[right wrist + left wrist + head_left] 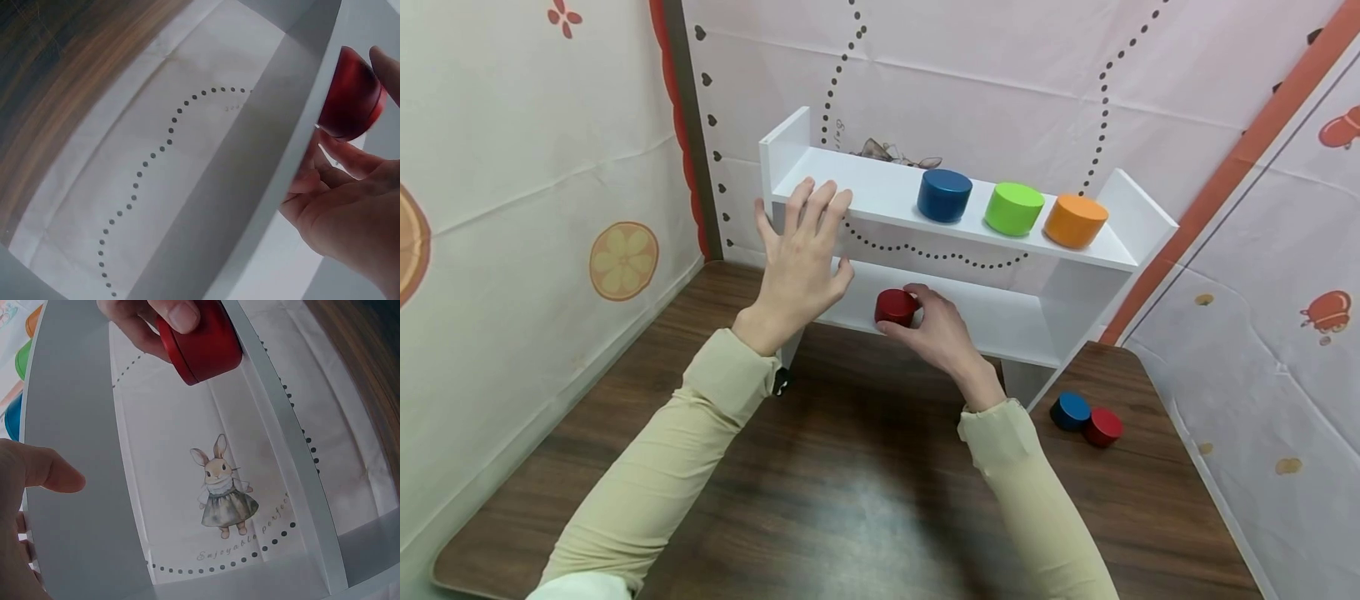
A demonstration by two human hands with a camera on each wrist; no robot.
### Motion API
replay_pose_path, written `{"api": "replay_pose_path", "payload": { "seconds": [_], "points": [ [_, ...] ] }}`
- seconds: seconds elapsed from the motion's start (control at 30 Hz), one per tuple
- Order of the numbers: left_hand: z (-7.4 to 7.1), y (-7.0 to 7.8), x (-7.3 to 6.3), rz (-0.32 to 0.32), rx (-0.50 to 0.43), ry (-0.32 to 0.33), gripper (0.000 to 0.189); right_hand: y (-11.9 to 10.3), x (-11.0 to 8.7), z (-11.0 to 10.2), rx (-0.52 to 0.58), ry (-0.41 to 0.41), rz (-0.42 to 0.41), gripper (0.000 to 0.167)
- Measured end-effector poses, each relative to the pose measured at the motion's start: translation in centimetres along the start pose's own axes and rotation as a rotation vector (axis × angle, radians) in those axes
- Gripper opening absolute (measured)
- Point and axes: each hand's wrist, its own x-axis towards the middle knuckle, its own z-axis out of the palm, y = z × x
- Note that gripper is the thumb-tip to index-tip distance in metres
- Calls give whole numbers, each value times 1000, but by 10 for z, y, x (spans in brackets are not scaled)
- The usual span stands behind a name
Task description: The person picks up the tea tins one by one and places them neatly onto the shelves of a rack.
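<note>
In the head view my right hand (936, 329) pinches a round red tin (895, 307) between thumb and fingers at the front of the lower board of a white two-tier shelf (1000, 325). The right wrist view has the same red tin (351, 97) right at the board's edge. My left hand (805, 250) is at the left end of the upper board, fingers spread and thumb apart, holding nothing. On that upper board stand a dark blue tin (944, 196), a green tin (1014, 208) and an orange tin (1076, 222), toward its right end.
A blue tin (1070, 411) and another red tin (1102, 427) sit side by side on the brown wooden table (850, 517), right of the shelf. Printed cloth walls (550, 125) enclose the table at the back and sides. The shelf's side panels rise above the upper board.
</note>
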Motion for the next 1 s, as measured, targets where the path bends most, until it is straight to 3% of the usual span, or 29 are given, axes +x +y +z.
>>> {"api": "replay_pose_path", "payload": {
  "seconds": [0.2, 0.47, 0.6, 0.83, 1.0],
  "points": [
    [0, 0, 0, 2, 3, 1, 72, 2, -17, -8, -49, 48, 6, 72],
    [1, 0, 0, -1, -11, 8, 71, 24, -57, -21, 10, 157, -31, 47],
    [1, 0, 0, -4, -13, 4, 72, 41, -81, -31, 38, 137, 7, 35],
    [2, 0, 1, -3, -17, 11, 70, 80, -117, -58, -61, 32, 114, 27],
    [4, -1, 1, 1, -19, 17, 70, 114, -133, -75, -144, 78, 185, 24]
  ]
}}
